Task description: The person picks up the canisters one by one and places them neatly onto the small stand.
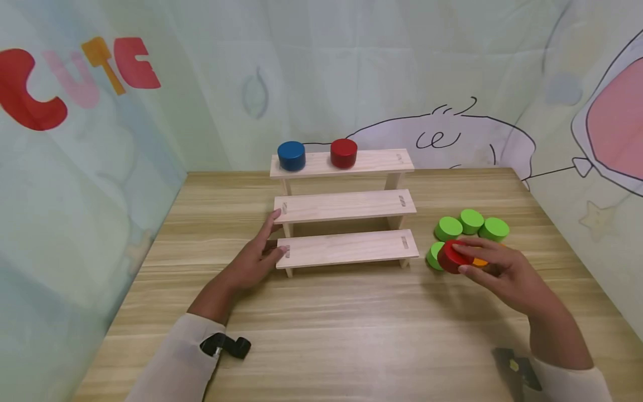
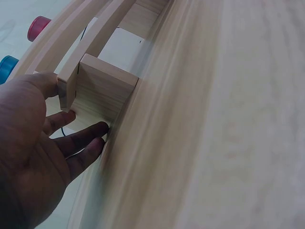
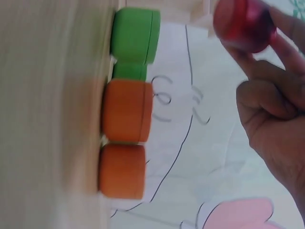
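Wood-grain bench: right hand pinching a red cylinder, left hand, seemingly spread, touching a three-tier wooden stand.

- The right hand and its red canister hid much of the orange canisters and part of a green canister from the head view.
- Some fingers of the left hand were out of sight there.
- The left wrist view cut off the blue canister and the wooden stand.
- The right wrist view clipped the right hand; the tabletop was blurred.
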Demonstrator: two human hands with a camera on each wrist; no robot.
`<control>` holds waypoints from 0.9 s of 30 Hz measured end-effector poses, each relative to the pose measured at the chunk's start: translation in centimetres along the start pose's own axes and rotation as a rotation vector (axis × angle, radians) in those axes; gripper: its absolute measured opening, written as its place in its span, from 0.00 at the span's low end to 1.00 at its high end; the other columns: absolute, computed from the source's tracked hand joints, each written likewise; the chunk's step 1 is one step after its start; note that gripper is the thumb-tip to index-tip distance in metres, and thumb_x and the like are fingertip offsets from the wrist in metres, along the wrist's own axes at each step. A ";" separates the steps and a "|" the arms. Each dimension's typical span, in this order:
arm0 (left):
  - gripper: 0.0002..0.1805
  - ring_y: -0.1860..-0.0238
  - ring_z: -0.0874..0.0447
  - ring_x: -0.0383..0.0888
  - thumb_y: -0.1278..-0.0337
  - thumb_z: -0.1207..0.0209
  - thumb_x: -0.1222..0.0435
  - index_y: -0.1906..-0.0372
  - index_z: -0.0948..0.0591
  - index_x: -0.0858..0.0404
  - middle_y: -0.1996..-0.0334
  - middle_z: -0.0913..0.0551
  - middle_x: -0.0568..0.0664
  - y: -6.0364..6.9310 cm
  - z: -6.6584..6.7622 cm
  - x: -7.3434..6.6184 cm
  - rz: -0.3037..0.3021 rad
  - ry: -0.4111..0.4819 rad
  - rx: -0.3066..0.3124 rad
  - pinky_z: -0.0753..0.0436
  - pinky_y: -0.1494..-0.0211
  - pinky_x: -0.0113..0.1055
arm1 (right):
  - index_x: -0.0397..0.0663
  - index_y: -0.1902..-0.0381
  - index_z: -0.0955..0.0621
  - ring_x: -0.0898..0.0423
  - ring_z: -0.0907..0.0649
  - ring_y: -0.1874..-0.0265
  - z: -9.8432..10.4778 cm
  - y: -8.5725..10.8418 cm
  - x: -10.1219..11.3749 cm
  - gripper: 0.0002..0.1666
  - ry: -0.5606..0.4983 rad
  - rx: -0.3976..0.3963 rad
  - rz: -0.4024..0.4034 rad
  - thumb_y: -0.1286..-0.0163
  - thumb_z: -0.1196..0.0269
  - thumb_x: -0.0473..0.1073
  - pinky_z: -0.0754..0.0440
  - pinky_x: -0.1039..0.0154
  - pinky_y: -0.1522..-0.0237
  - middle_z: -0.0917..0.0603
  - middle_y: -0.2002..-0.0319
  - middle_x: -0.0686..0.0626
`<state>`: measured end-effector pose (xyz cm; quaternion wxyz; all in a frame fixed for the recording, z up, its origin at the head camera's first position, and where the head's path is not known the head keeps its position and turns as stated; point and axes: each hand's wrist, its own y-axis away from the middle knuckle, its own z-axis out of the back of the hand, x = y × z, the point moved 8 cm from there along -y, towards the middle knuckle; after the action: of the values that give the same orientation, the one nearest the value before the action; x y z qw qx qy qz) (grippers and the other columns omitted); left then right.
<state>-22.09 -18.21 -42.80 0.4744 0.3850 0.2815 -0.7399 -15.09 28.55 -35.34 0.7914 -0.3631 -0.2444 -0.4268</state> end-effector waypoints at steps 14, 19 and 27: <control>0.46 0.25 0.23 0.71 0.14 0.45 0.57 0.10 0.61 0.33 0.13 0.42 0.67 0.0 0.0 0.0 -0.003 -0.020 -0.006 0.22 0.24 0.66 | 0.41 0.34 0.13 0.80 0.16 0.55 2.9 -2.8 3.3 0.29 0.156 -0.332 0.014 0.32 0.28 0.23 0.16 0.84 0.64 0.17 0.38 0.69; 0.46 0.24 0.23 0.71 0.14 0.46 0.58 0.11 0.61 0.31 0.13 0.42 0.66 0.0 0.1 -0.1 -0.004 -0.011 -0.006 0.21 0.25 0.66 | 0.41 0.32 0.14 0.76 0.19 0.49 3.7 -4.8 4.8 0.28 0.177 -0.362 0.034 0.29 0.30 0.25 0.19 0.87 0.61 0.14 0.37 0.45; 0.46 0.24 0.23 0.71 0.14 0.45 0.57 0.10 0.61 0.33 0.14 0.42 0.66 0.0 -0.1 -0.1 0.004 -0.013 -0.005 0.22 0.24 0.67 | 0.45 0.30 0.15 0.76 0.19 0.48 4.7 -8.1 6.3 0.27 0.189 -0.401 0.056 0.25 0.32 0.29 0.20 0.87 0.59 0.14 0.36 0.37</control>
<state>-22.07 -18.13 -42.79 0.4787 0.3796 0.2792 -0.7408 -19.06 26.10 -25.08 0.7344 -0.4780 -0.0692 -0.4769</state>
